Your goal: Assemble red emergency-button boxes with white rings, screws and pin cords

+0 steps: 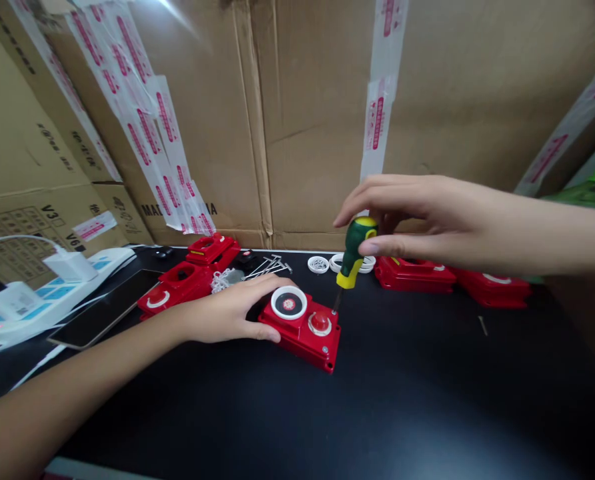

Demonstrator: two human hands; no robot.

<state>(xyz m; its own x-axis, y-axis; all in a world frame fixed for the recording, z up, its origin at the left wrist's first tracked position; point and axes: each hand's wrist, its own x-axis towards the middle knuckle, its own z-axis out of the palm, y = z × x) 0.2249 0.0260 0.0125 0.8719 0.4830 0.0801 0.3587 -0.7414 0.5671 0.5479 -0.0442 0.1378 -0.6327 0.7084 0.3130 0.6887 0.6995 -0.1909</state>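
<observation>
A red plastic box point(304, 330) with a white-ringed round part and a red button lies on the black table point(427, 400). My left hand point(232, 310) grips its left end, fingers curled round it. My right hand point(417, 217) pinches the top of a green and yellow screwdriver point(353, 253). The screwdriver stands nearly upright, with its tip at the box's far right corner.
More red housings point(187, 280) lie at the left and further ones point(417, 273) behind my right hand. Long screws point(272, 265) and white rings point(320, 264) lie at the back. A power strip with chargers point(52, 290) and a dark tablet point(102, 310) sit left. Cardboard boxes point(302, 120) wall the back.
</observation>
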